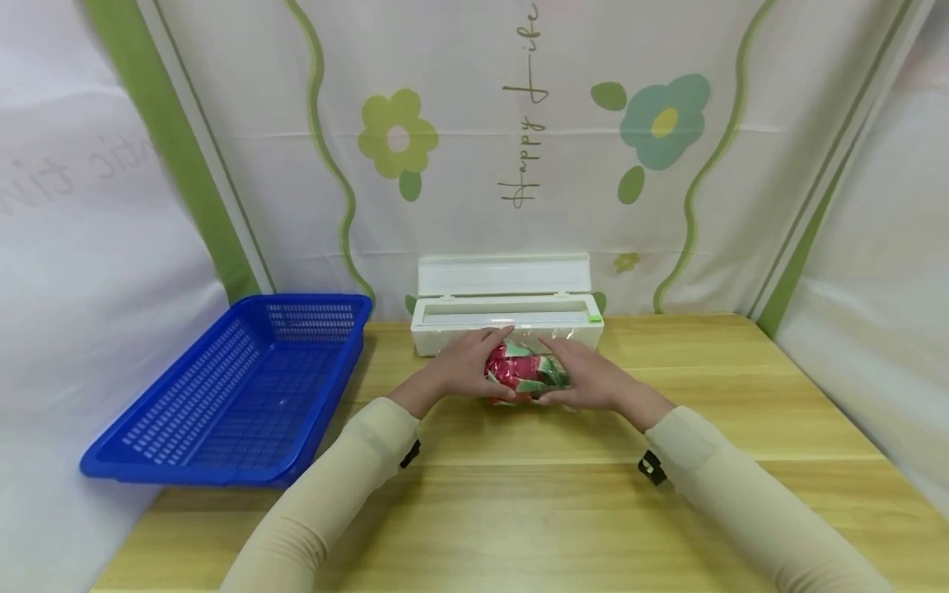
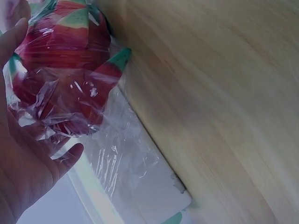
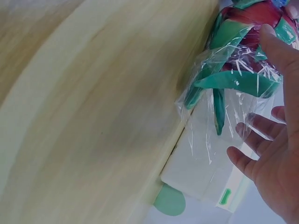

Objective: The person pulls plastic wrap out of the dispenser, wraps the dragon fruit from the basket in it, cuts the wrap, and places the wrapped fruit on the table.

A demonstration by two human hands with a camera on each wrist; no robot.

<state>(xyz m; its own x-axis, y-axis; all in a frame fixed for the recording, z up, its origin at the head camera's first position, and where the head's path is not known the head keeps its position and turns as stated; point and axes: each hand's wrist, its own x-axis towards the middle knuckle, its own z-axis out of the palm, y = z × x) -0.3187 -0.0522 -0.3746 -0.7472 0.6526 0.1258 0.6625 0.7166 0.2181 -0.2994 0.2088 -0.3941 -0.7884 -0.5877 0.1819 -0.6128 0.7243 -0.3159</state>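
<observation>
A red dragon fruit (image 1: 519, 371) with green scales lies between both hands, in front of the white film box. Clear cling film (image 2: 51, 98) covers it, crinkled and shiny, with loose film (image 3: 205, 140) spreading over the box front in the wrist views. My left hand (image 1: 470, 366) holds the fruit's left side, thumb near and fingers round the far side. From the right, my right hand (image 1: 593, 375) holds it, its thumb on the wrapped fruit and its other fingers spread loosely by the film. The fruit's underside is hidden.
The white cling film box (image 1: 437, 339) stands at the table's back edge with its lid (image 1: 504, 274) raised. A blue plastic basket (image 1: 344, 387) sits on the left, partly past the edge of the wooden table (image 1: 519, 519). Printed curtains (image 1: 474, 222) enclose the back and sides.
</observation>
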